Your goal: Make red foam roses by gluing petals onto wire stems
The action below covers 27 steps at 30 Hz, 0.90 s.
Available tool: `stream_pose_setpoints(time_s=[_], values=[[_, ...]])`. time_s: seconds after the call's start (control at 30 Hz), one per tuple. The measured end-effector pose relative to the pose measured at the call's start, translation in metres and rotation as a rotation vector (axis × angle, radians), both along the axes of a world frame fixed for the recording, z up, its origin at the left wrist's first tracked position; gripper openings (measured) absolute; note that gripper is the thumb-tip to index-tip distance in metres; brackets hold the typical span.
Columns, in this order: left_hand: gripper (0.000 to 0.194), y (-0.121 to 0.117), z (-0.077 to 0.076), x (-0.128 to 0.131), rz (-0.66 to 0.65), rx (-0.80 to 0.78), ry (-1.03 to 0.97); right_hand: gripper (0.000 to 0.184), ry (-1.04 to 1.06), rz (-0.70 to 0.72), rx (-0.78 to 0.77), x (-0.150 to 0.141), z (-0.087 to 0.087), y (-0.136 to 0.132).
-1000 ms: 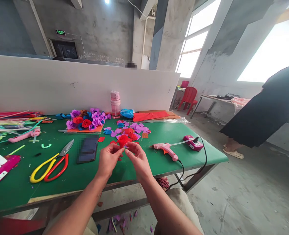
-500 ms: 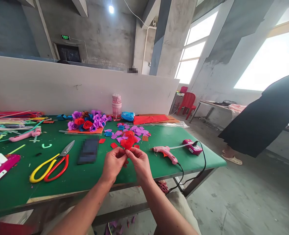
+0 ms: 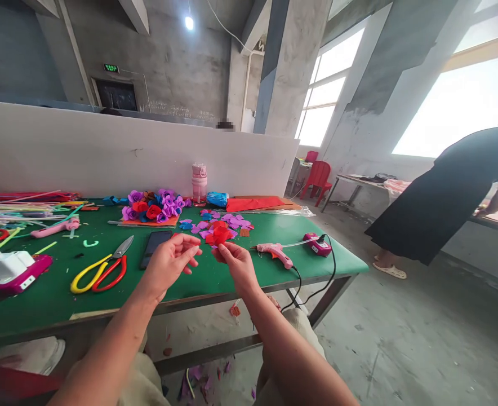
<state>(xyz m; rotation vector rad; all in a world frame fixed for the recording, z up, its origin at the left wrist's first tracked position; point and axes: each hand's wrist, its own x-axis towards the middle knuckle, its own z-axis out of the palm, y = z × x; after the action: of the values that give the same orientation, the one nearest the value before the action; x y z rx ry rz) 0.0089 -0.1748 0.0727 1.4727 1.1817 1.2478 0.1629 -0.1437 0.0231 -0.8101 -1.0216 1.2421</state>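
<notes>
My right hand [image 3: 237, 265] pinches a small red felt rose [image 3: 219, 235] above the green table [image 3: 190, 282]. A little to the left, my left hand [image 3: 170, 260] hovers with its fingers loosely apart and nothing in them. Loose red, purple and blue felt petals [image 3: 227, 223] lie just beyond the rose. A pile of finished felt roses [image 3: 154, 207] sits on an orange sheet further back. A pink glue gun [image 3: 274, 252] rests to the right of my right hand, with its black cord running off the table edge.
Yellow and red scissors [image 3: 101, 269] and a dark phone [image 3: 155, 247] lie left of my hands. Coloured pipe cleaners [image 3: 16, 208] and a pink and white device [image 3: 12, 269] fill the left end. A person in black [image 3: 443, 197] stands at the right by another table.
My left hand has let go of the red rose and moved left with its fingers opening. The right hand keeps the rose. The view has shifted slightly to the right.
</notes>
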Motion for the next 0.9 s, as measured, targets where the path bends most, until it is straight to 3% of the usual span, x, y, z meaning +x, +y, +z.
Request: stream_pose_setpoints(time_s=[0.2, 0.43, 0.63, 0.77, 0.9], values=[[0.037, -0.037, -0.027, -0.008, 0.117, -0.113, -0.091, 0.03, -0.092, 0.153, 0.039, -0.006, -0.005, -0.04], [0.04, -0.062, -0.043, 0.003, 0.073, -0.122, -0.191, 0.03, 0.018, 0.279, 0.016, -0.006, -0.023, -0.09], [0.033, -0.053, -0.067, 0.012, 0.033, -0.173, -0.235, 0.032, 0.256, 0.455, -0.166, -0.012, -0.044, -0.092], [0.035, -0.048, -0.064, 0.008, 0.138, -0.164, -0.249, 0.029, 0.32, 0.523, -0.262, -0.011, -0.061, -0.087], [0.038, -0.048, -0.062, 0.0, 0.199, -0.138, -0.248, 0.027, 0.344, 0.499, -0.235, -0.007, -0.053, -0.091]])
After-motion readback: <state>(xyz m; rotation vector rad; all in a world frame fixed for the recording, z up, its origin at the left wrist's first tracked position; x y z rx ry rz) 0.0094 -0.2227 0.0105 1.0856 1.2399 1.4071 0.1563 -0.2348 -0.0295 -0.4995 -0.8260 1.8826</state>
